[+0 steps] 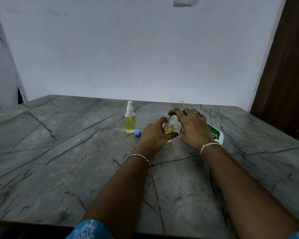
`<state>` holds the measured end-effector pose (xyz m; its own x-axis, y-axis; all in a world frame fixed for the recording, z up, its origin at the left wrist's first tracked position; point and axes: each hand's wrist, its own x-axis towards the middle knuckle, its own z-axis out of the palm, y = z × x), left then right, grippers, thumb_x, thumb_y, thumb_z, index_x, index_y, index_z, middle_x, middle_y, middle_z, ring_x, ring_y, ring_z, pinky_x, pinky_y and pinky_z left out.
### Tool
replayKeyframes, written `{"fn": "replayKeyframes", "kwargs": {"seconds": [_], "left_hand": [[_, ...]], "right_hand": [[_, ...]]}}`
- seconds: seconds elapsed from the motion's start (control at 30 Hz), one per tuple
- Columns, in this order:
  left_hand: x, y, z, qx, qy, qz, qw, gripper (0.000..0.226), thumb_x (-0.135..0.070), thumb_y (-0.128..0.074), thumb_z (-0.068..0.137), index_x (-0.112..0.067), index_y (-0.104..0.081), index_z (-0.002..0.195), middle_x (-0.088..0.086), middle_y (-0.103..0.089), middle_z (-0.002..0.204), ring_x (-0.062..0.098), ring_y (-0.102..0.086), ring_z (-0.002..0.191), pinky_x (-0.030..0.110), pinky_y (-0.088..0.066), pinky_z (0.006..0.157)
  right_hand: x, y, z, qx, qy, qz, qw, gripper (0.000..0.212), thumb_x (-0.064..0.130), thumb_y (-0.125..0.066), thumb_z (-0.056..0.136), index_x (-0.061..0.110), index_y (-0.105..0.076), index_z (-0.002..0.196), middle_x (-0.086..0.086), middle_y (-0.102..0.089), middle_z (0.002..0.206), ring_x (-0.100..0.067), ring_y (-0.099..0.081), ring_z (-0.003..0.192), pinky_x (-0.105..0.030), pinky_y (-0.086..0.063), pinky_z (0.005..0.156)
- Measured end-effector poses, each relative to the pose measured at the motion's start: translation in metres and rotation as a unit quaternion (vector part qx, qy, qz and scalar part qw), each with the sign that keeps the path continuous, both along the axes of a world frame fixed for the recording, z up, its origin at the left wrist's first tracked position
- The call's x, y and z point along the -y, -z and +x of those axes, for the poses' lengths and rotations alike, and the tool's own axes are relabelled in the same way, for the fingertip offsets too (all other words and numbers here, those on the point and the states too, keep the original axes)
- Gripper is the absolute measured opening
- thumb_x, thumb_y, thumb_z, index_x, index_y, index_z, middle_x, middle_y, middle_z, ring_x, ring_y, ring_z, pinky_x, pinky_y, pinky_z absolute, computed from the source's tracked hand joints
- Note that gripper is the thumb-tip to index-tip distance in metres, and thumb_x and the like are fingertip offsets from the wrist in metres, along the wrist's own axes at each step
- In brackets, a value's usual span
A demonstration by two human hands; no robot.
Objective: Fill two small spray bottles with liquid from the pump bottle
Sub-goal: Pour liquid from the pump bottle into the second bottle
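Observation:
My left hand (pixel 154 133) grips a small clear bottle (pixel 168 129) that stands on the grey marble table (pixel 76 152) and holds some yellow liquid. My right hand (pixel 192 128) is on the pump bottle (pixel 216 134), a white one with a green label, tilted toward the small bottle; its green nozzle (pixel 170 116) sits at the small bottle's open mouth. Much of the pump bottle is hidden by my right hand. To the left stands a second spray bottle (pixel 130 120) with its white sprayer on, nearly full of yellow liquid.
A blue spray cap (pixel 138 132) with a thin white tube lies on the table between the standing spray bottle and my left hand. A pale wall rises behind the table. A brown wooden panel (pixel 286 66) stands at the right.

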<state>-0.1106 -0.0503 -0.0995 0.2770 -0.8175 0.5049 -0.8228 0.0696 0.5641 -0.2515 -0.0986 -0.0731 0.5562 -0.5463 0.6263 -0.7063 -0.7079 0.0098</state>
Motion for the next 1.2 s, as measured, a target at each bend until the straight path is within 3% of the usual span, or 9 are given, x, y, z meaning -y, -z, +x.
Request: {"fn": "replayKeyframes", "kwargs": {"seconds": [0.5, 0.77, 1.03, 1.2], "left_hand": [[0.0001, -0.0007, 0.0000, -0.003, 0.001, -0.007, 1.000, 0.061, -0.051, -0.071, 0.076, -0.023, -0.050, 0.126, 0.004, -0.069, 0.104, 0.024, -0.061, 0.098, 0.031, -0.045, 0.078], [-0.0009, -0.0011, 0.0001, -0.004, 0.006, -0.006, 1.000, 0.060, -0.048, -0.072, 0.076, -0.024, -0.050, 0.127, 0.004, -0.069, 0.102, 0.023, -0.063, 0.096, 0.033, -0.050, 0.083], [0.0001, -0.0006, 0.0018, -0.023, 0.015, -0.011, 1.000, 0.062, -0.050, -0.074, 0.074, -0.025, -0.052, 0.127, 0.003, -0.070, 0.102, 0.020, -0.063, 0.096, 0.032, -0.050, 0.083], [0.0007, 0.0005, 0.0017, -0.018, 0.011, -0.009, 1.000, 0.061, -0.051, -0.073, 0.073, -0.028, -0.052, 0.125, 0.002, -0.070, 0.097, 0.020, -0.063, 0.092, 0.033, -0.051, 0.080]], "right_hand": [[0.0008, -0.0004, -0.0055, -0.012, -0.010, 0.004, 1.000, 0.075, 0.010, -0.063, 0.077, 0.041, -0.031, 0.138, -0.003, -0.057, 0.113, -0.027, -0.051, 0.111, -0.043, -0.041, 0.093], [-0.0017, -0.0010, 0.0011, 0.002, 0.014, -0.007, 1.000, 0.066, 0.010, -0.066, 0.072, 0.034, -0.039, 0.128, -0.004, -0.057, 0.112, -0.028, -0.051, 0.110, -0.044, -0.040, 0.092], [-0.0012, 0.0016, -0.0038, -0.020, 0.027, -0.014, 0.999, 0.073, 0.013, -0.062, 0.080, 0.039, -0.029, 0.140, -0.007, -0.054, 0.118, -0.029, -0.049, 0.115, -0.047, -0.040, 0.097], [-0.0028, 0.0004, -0.0006, -0.009, 0.030, -0.018, 0.999, 0.066, 0.013, -0.064, 0.077, 0.036, -0.036, 0.133, -0.005, -0.055, 0.119, -0.028, -0.049, 0.115, -0.046, -0.039, 0.096]]}}
